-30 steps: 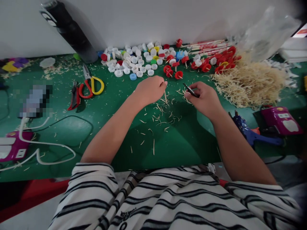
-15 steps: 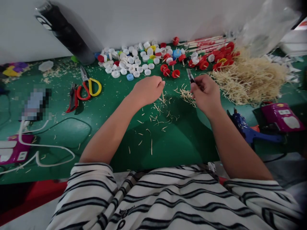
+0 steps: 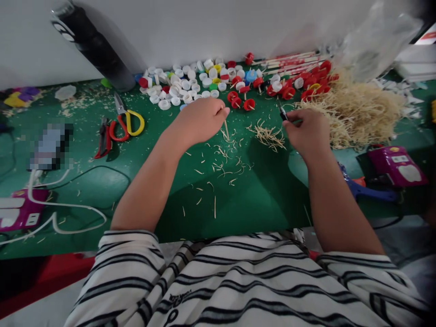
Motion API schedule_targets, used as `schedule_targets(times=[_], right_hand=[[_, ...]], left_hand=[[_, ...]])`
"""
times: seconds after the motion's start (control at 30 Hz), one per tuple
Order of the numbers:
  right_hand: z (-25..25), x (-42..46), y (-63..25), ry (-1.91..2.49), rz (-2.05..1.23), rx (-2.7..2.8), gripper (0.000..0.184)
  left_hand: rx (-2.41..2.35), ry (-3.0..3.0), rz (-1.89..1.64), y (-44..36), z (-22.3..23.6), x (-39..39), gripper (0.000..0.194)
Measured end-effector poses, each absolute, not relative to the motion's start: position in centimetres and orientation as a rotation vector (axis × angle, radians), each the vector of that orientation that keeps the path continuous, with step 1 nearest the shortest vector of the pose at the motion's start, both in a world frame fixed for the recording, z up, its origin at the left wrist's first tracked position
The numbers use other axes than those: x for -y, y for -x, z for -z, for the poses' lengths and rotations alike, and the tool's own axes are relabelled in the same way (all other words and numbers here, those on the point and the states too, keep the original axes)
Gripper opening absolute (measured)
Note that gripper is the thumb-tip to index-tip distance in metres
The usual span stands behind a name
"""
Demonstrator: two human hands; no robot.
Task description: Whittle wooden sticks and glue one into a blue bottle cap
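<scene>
Two bare hands work over a green bench (image 3: 190, 209). The left hand (image 3: 204, 120) is closed around a thin stick (image 3: 225, 129), whose lower end points down toward loose shavings (image 3: 223, 156) scattered on the bench. Well apart from the stick, the right hand (image 3: 309, 131) grips a small dark knife (image 3: 283, 113), tip angled up and away from the person. A small heap (image 3: 269, 136) of shavings lies between the hands, nearer the right; a much larger pile (image 3: 368, 113) spreads beyond the right hand. Along the wall are white caps (image 3: 185, 85) and red caps (image 3: 249, 105), some pierced by sticks. To the left lie scissors (image 3: 135, 123) beside pliers (image 3: 105, 141), near a tall black bottle (image 3: 98, 52). A blue glue gun (image 3: 371, 193) is partly hidden by the right forearm.
</scene>
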State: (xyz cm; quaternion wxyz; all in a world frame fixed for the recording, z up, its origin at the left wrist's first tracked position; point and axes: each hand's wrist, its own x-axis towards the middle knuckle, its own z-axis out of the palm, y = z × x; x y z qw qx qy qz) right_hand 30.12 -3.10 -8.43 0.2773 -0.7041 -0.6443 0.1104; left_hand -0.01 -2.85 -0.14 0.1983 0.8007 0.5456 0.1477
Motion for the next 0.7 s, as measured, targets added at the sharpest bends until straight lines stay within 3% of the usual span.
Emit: schedule_targets(times=[0.07, 0.3, 0.47, 0.7], right_hand=[[7.5, 4.1, -28.8, 1.806, -0.406, 1.777, 0.042], [5.3, 6.1, -25.1, 1.558, -0.585, 1.888, 0.038], [6.5, 6.2, -23.5, 1.302, -1.012, 1.897, 0.033], [6.8, 7.4, -21.0, 1.190, -1.729, 1.354, 0.024]], left_hand=[[-1.504, -2.240, -0.463, 0.5, -0.5, 3.1, 0.041], [-1.306, -2.185, -0.399, 2.0, -1.9, 3.4, 0.042], [-1.079, -2.155, -0.454, 2.5, -1.4, 2.9, 0.045], [-1.016, -2.119, -0.440, 1.8, -1.4, 2.9, 0.042]])
